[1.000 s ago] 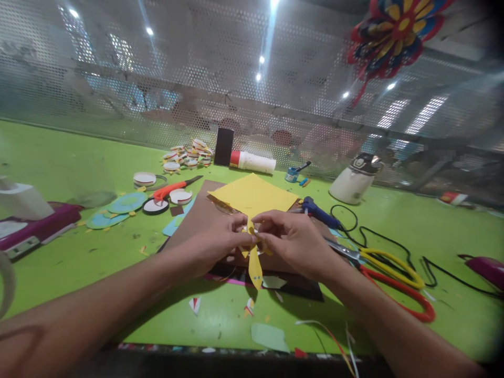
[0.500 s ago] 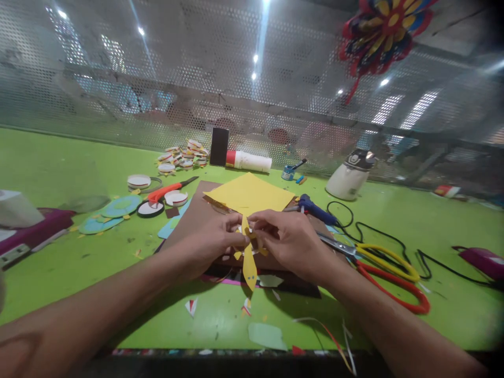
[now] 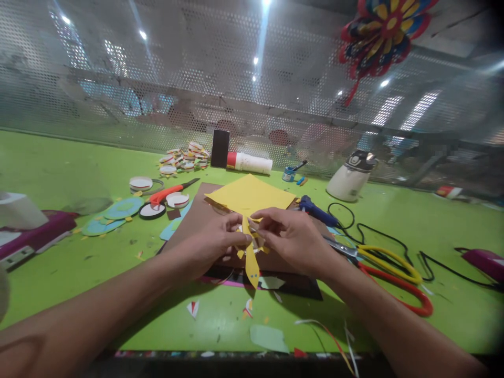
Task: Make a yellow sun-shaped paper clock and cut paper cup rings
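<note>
The yellow strip [image 3: 251, 262] runs lengthwise, dotted tip [image 3: 253, 276] toward the person [image 3: 118, 304]; left hand [image 3: 208, 239] pinches it, right hand's [image 3: 297, 239] grip I can't tell.

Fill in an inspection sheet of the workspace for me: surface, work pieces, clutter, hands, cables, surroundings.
Surface: green table, specked with small bits.
Work pieces: yellow strip with two blue dots near its front end; yellow sheet beyond it.
Clutter: paper scraps near the front edge; large scissors at right.
Hands: left hand holds the strip; right hand has its fingertips close beside it, exact grip unclear.
Cables: black cable in loose curves near the glue gun and scissors.
Surroundings: mesh panel behind; flower decoration upper right.
</note>
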A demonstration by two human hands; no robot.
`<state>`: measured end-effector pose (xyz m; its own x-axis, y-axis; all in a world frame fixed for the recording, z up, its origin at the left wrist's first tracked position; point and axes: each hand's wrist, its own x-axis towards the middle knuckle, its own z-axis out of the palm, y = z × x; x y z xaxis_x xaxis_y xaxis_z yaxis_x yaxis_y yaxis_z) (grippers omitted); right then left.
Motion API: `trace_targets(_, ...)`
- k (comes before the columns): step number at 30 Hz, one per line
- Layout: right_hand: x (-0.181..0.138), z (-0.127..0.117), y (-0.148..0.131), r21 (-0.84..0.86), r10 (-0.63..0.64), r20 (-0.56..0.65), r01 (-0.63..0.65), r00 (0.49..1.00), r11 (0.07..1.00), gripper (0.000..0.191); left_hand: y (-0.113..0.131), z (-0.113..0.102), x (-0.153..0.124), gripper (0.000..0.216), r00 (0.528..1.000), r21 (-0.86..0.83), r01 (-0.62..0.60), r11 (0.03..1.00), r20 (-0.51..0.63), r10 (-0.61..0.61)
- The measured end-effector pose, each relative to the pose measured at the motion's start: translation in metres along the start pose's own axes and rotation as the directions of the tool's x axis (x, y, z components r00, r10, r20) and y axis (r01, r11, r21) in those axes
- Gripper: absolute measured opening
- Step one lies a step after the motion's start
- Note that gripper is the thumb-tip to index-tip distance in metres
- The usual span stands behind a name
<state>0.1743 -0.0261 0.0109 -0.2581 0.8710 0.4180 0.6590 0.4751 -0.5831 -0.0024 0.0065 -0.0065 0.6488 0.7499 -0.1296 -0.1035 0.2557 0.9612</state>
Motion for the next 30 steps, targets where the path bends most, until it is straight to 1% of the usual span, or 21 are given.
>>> trace_targets(3, 0.0, 0.001, -0.001, 0.107, 0.059, 0.019, -0.061, 0.998, 0.992, 0.022, -0.001, 0.0, 0.0, 0.039, 1.0, 0.007, -0.015, 1.0, 0.002, 0.015)
trace_targets(5, 0.001, 0.002, -0.001, 0.131, 0.069, 0.024, -0.071, 0.997, 0.989, 0.023, -0.001, -0.001, 0.0, 0.041, 1.0, 0.002, -0.011, 1.0, -0.003, 0.011)
trace_targets(9, 0.0, 0.004, -0.001, 0.068, 0.035, 0.01, -0.036, 0.999, 0.997, 0.023, -0.001, -0.001, 0.001, 0.043, 1.0, 0.005, -0.002, 1.0, -0.009, 0.002)
trace_targets(13, 0.0, -0.001, -0.005, 0.032, 0.015, 0.001, -0.015, 1.0, 0.999, 0.023, 0.0, 0.0, 0.0, 0.044, 1.0, 0.02, 0.013, 1.0, -0.011, -0.013)
trace_targets(16, 0.002, -0.009, -0.004, 0.004, 0.032, -0.091, -0.032, 0.995, 0.999, 0.022, 0.001, 0.0, -0.001, 0.042, 1.0, 0.02, 0.016, 1.0, -0.006, -0.016)
trace_targets(18, 0.004, -0.015, -0.001, 0.015, 0.042, -0.17, -0.041, 0.985, 0.999, 0.02, 0.001, -0.001, -0.001, 0.041, 1.0, 0.021, 0.008, 1.0, -0.005, -0.008)
trace_targets(20, 0.007, -0.02, 0.003, 0.038, 0.056, -0.22, -0.049, 0.974, 0.998, 0.017, 0.001, -0.002, -0.001, 0.041, 1.0, 0.036, -0.006, 0.999, -0.012, 0.006)
trace_targets(22, 0.01, -0.024, 0.007, 0.066, 0.086, -0.25, -0.072, 0.964, 0.995, 0.017, 0.001, -0.003, -0.001, 0.04, 0.999, 0.051, -0.028, 0.998, -0.035, 0.03)
trace_targets(23, 0.012, -0.026, 0.009, 0.103, 0.12, -0.262, -0.096, 0.958, 0.99, 0.017, 0.002, -0.003, -0.001, 0.04, 0.998, 0.052, -0.036, 0.998, -0.049, 0.039)
trace_targets(27, 0.019, -0.035, 0.015, 0.31, 0.305, -0.299, -0.21, 0.904, 0.927, 0.022, 0.004, -0.006, -0.001, 0.041, 0.996, 0.044, -0.03, 0.999, -0.086, 0.033)
trace_targets(30, 0.026, -0.052, 0.021, 0.332, 0.343, -0.318, -0.235, 0.884, 0.913, 0.028, 0.006, -0.007, -0.001, 0.044, 0.989, 0.049, -0.031, 0.998, -0.143, 0.037)
